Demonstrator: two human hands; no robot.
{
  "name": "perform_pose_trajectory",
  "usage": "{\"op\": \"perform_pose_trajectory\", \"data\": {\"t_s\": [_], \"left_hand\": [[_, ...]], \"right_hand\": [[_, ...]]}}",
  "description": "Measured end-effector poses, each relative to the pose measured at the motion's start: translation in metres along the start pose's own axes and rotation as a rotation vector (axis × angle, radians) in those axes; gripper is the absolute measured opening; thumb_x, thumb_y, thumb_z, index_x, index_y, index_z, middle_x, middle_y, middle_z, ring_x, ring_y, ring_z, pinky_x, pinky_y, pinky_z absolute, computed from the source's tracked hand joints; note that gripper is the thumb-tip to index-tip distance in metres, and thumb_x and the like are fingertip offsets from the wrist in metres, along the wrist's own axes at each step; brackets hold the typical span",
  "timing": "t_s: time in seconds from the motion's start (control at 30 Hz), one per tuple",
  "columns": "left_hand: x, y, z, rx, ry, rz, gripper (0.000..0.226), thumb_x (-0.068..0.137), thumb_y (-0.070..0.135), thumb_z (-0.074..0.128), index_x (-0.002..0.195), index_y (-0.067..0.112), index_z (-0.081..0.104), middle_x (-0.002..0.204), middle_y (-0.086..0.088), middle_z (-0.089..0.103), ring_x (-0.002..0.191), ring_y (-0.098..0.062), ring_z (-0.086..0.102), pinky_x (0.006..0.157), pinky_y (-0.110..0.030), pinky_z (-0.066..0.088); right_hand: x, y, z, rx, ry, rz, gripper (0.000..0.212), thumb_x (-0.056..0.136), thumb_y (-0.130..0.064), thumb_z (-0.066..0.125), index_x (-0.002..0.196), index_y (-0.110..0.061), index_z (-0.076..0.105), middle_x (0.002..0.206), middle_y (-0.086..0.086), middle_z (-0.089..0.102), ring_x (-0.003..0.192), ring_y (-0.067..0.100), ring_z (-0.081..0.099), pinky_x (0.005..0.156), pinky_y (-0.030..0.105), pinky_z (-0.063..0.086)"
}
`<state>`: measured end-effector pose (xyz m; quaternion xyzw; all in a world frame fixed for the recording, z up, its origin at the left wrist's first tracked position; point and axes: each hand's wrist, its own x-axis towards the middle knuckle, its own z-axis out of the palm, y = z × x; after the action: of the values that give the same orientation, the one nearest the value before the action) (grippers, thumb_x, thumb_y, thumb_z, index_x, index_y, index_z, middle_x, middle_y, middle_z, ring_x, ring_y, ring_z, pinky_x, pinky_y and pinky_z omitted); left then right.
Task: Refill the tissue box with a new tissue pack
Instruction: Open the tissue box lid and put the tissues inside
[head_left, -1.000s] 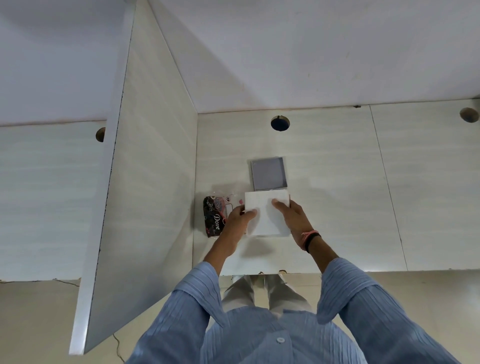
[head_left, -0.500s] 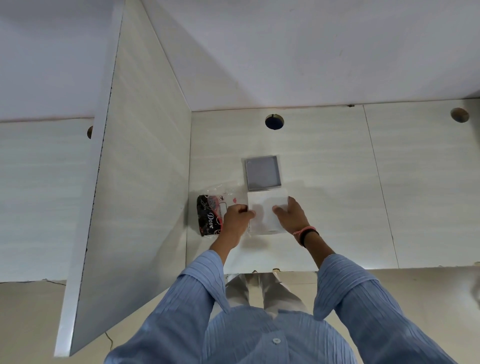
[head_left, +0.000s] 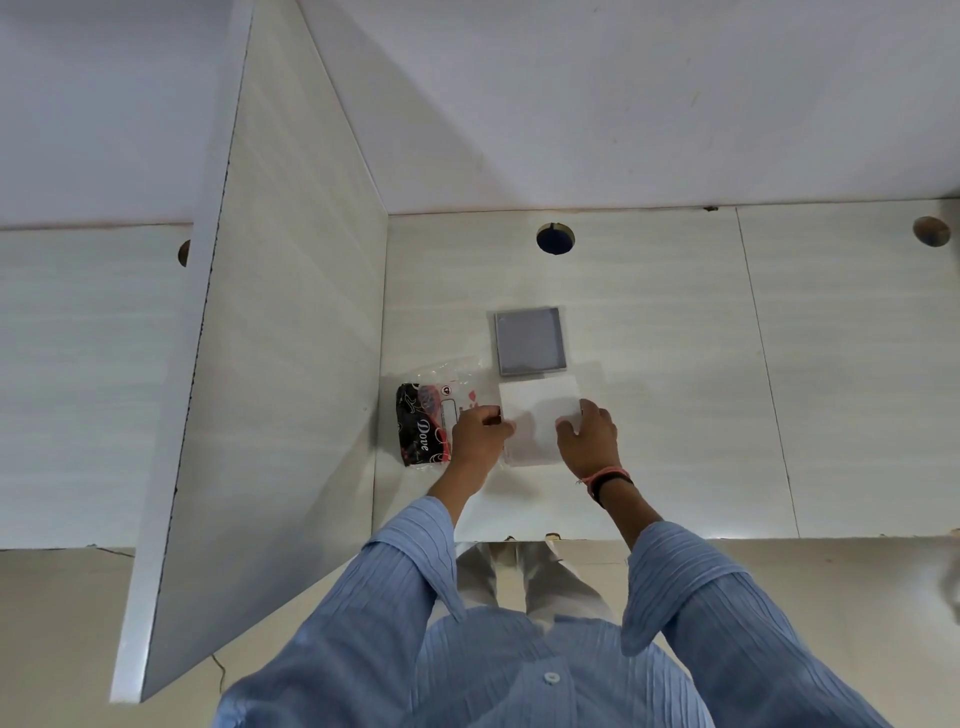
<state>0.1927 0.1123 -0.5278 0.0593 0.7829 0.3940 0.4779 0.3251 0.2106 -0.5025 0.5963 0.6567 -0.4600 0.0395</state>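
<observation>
A white stack of tissues (head_left: 537, 418) lies flat on the pale desk (head_left: 675, 389), just in front of a grey square tissue box (head_left: 529, 341) with its top open. My left hand (head_left: 478, 434) grips the stack's left edge and my right hand (head_left: 587, 434) presses on its right edge. The black and red printed tissue wrapper (head_left: 421, 426) lies crumpled to the left, partly under my left hand.
A tall white divider panel (head_left: 270, 338) stands at the left of the desk. A round cable hole (head_left: 555, 239) sits at the back, another cable hole (head_left: 931, 232) at the far right. The desk's front edge runs below my wrists.
The tissue stack has come down from a raised, tilted hold to lie flat on the desk. Both hands moved with it and stay on its edges.
</observation>
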Motion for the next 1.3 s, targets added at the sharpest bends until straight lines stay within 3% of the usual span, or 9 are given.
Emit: {"op": "perform_pose_trajectory", "data": {"t_s": [0.07,0.17,0.37,0.47,0.6,0.8,0.97,1.13,1.3], "left_hand": [[0.012,-0.013,0.002,0.023,0.026,0.015,0.041,0.064,0.031,0.069,0.083,-0.004,0.068,0.074,-0.008,0.061,0.072,-0.018,0.055,0.072,-0.037,0.050],[0.007,-0.007,0.000,0.048,0.021,0.028,0.036,0.070,0.031,0.070,0.083,-0.002,0.070,0.075,-0.009,0.065,0.072,-0.020,0.058,0.080,-0.049,0.059],[-0.017,0.016,-0.004,0.349,0.149,0.396,0.030,0.092,0.006,0.066,0.122,0.004,0.069,0.116,-0.011,0.061,0.099,-0.022,0.062,0.091,-0.030,0.051],[-0.019,0.018,0.002,0.578,0.048,0.576,0.027,0.091,0.000,0.061,0.116,0.003,0.071,0.116,-0.012,0.060,0.106,-0.024,0.058,0.098,-0.033,0.050],[-0.017,0.016,0.011,0.879,-0.063,0.633,0.018,0.092,0.002,0.057,0.104,0.004,0.070,0.116,-0.013,0.060,0.109,-0.031,0.054,0.088,-0.041,0.053],[-0.003,0.012,0.015,1.062,-0.056,0.654,0.021,0.093,0.006,0.057,0.111,0.004,0.069,0.120,-0.013,0.061,0.113,-0.032,0.055,0.088,-0.044,0.052],[0.005,0.006,0.016,1.099,-0.083,0.651,0.020,0.096,0.010,0.055,0.109,0.005,0.069,0.123,-0.012,0.061,0.117,-0.032,0.054,0.088,-0.044,0.051],[-0.004,0.012,0.004,0.976,-0.157,0.598,0.054,0.088,0.039,0.067,0.134,0.011,0.063,0.144,-0.010,0.052,0.135,-0.031,0.042,0.107,-0.048,0.043],[-0.013,0.000,0.002,1.088,-0.159,0.598,0.089,0.077,0.040,0.081,0.151,0.017,0.037,0.166,-0.016,0.008,0.153,-0.039,0.010,0.115,-0.056,0.037]], "right_hand": [[0.002,0.003,0.001,-0.006,-0.025,-0.003,0.048,0.094,-0.017,0.054,0.138,0.000,0.047,0.133,0.024,0.052,0.124,0.044,0.047,0.106,0.050,0.043],[0.001,0.003,-0.004,0.001,-0.029,-0.016,0.050,0.094,-0.018,0.055,0.140,0.000,0.046,0.134,0.023,0.053,0.125,0.043,0.048,0.107,0.050,0.043],[-0.004,0.005,-0.020,-0.273,0.099,-0.392,0.042,0.094,-0.009,0.056,0.136,-0.004,0.056,0.135,0.017,0.059,0.125,0.040,0.047,0.105,0.052,0.045],[0.000,0.002,-0.020,-0.469,-0.004,-0.446,0.040,0.093,-0.011,0.057,0.132,-0.012,0.061,0.135,0.007,0.063,0.126,0.035,0.046,0.100,0.049,0.045],[0.007,0.004,-0.014,-0.661,-0.088,-0.398,0.039,0.095,-0.021,0.053,0.133,-0.021,0.061,0.141,-0.001,0.056,0.127,0.032,0.040,0.096,0.046,0.038],[0.011,0.015,0.002,-0.749,-0.031,-0.406,0.028,0.092,-0.005,0.048,0.109,-0.019,0.066,0.132,-0.002,0.061,0.112,0.034,0.045,0.085,0.044,0.036],[0.013,0.015,0.002,-0.650,-0.094,-0.408,0.027,0.097,-0.009,0.045,0.115,-0.016,0.064,0.146,0.005,0.053,0.118,0.038,0.047,0.091,0.047,0.047],[0.015,0.019,-0.017,-0.471,-0.279,-0.345,0.056,0.093,-0.025,0.064,0.146,-0.019,0.047,0.161,0.011,0.034,0.142,0.035,0.038,0.116,0.046,0.037],[0.012,0.024,-0.017,-0.557,-0.251,-0.422,0.081,0.078,-0.017,0.079,0.147,-0.018,0.036,0.158,0.017,0.024,0.133,0.044,0.046,0.104,0.052,0.051]]}}
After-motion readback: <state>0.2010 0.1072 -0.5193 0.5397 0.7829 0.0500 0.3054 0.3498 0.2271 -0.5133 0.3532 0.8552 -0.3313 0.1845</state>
